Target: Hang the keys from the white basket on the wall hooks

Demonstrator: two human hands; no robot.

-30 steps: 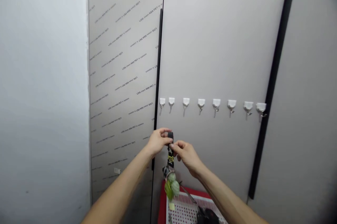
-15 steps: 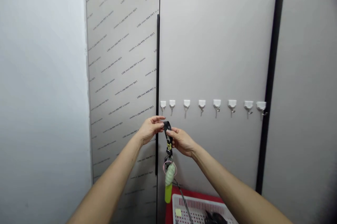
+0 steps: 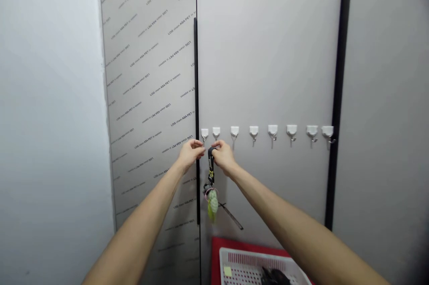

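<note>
While the right hand (image 3: 224, 155) pinches a black strap (image 3: 211, 160) near its folded top, the left hand (image 3: 190, 152) waits just beside it, on the other side. The right grip is closed, with thumb and fingers on the loop. The left thumb and fingers are close to each other, but whether this grip touches the strap or has anything between its tips, I cannot tell.

The strap is in the air before the pale door (image 3: 268, 52), just below the two leftmost hooks (image 3: 216, 132) of the row. From its lower end hang a pink ring (image 3: 207, 196), a green charm (image 3: 213, 202) and, out to the right, a thin dark cord (image 3: 233, 218). Lower down, a white basket (image 3: 254, 253) with a dark thing (image 3: 275, 277) inside stands before the door, with red material (image 3: 216, 253) behind its rim.

I judge the bunch to be light. The strap looks flat and bendable — it should fold easily and not slip much — while the charm, probably the heavier part, may swing. The best place to hold is the top of the loop, one side only, so that its opening is not pressed flat.
</note>
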